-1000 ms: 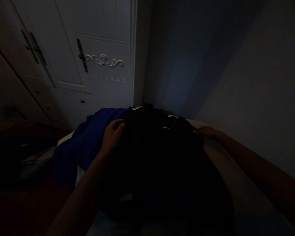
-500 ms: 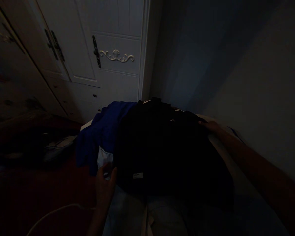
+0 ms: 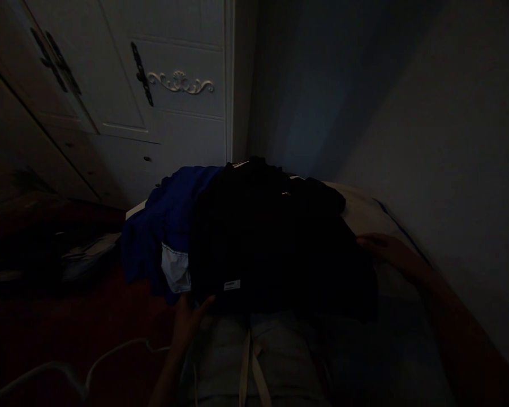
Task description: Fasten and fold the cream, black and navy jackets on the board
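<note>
A black T-shirt [image 3: 271, 243] lies spread in front of me, with white stripes near its shoulders and a small white label [image 3: 232, 285] by the near hem. To its left, partly under it, is a blue garment [image 3: 165, 209] with a white panel [image 3: 176, 268]. My left hand [image 3: 189, 316] is at the shirt's near left corner, thumb apart from the fingers, whose tips are partly hidden by the cloth. On the right side, my right hand [image 3: 384, 251] has its fingers stretched out, the tips touching the shirt's side edge. The picture is very dark.
A white wardrobe [image 3: 186, 130] with dark handles and carved trim stands beyond the clothes. A wall [image 3: 441, 141] rises on the right. Dark piled clothes [image 3: 80, 249] lie at left on the red floor covering [image 3: 89, 316]. A white cable [image 3: 110, 353] curves at lower left.
My right hand has come off the shirt's right sleeve and moved nearer along its side. My left hand has shifted to the near hem with its thumb spread. The view has tilted slightly.
</note>
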`<state>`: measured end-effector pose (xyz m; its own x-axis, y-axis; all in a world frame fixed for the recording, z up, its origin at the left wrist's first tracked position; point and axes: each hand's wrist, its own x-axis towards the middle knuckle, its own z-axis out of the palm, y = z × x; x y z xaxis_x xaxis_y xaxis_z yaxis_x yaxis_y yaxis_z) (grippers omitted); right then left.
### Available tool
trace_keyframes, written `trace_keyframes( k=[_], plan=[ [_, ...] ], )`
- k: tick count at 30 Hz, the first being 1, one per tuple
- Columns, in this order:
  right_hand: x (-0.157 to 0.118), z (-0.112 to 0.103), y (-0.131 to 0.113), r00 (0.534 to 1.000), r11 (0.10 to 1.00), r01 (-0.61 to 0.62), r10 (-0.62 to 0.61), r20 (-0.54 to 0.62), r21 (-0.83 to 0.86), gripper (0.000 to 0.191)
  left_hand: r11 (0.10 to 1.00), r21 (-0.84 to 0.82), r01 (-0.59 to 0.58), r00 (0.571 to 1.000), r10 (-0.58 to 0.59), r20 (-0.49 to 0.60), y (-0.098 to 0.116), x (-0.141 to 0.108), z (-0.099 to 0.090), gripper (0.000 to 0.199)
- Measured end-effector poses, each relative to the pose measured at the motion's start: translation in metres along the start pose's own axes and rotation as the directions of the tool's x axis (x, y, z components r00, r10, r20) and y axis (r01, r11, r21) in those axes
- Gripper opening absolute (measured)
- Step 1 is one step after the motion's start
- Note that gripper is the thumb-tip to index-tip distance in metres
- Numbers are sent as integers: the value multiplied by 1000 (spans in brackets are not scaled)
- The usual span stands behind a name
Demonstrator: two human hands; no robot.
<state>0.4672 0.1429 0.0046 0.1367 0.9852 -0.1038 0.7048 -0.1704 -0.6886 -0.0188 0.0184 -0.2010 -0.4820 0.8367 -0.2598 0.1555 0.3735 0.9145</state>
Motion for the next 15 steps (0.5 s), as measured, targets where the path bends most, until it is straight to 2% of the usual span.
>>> trace_keyframes(
  k=[4, 7, 9, 11, 13, 15],
  plan=[
    [-39, 19, 20, 988, 997, -77, 75, -137, -13, 68, 998, -63, 7, 998, -3, 55, 14, -7, -9, 72],
    [-69, 33, 40, 970, 985, -168, 171, -175, 31, 72, 968, -224, 111, 990, -86, 116, 28, -18, -21, 68],
    [-87, 41, 52, 967, 974, -222, 225, -116, 39, 71, 908, -331, 258, 963, -215, 161, 39, -25, -33, 61],
    [-102, 45, 62, 964, 964, -265, 265, -6, 28, 69, 841, -393, 371, 928, -324, 182, 48, -30, -48, 49],
    [-115, 46, 67, 952, 956, -294, 292, 90, 5, 68, 809, -446, 383, 921, -373, 115, 52, -33, -62, 39],
    [-127, 41, 68, 942, 947, -320, 313, 124, 39, 69, 803, -502, 322, 930, -366, 11, 50, -34, -75, 33]
  ],
)
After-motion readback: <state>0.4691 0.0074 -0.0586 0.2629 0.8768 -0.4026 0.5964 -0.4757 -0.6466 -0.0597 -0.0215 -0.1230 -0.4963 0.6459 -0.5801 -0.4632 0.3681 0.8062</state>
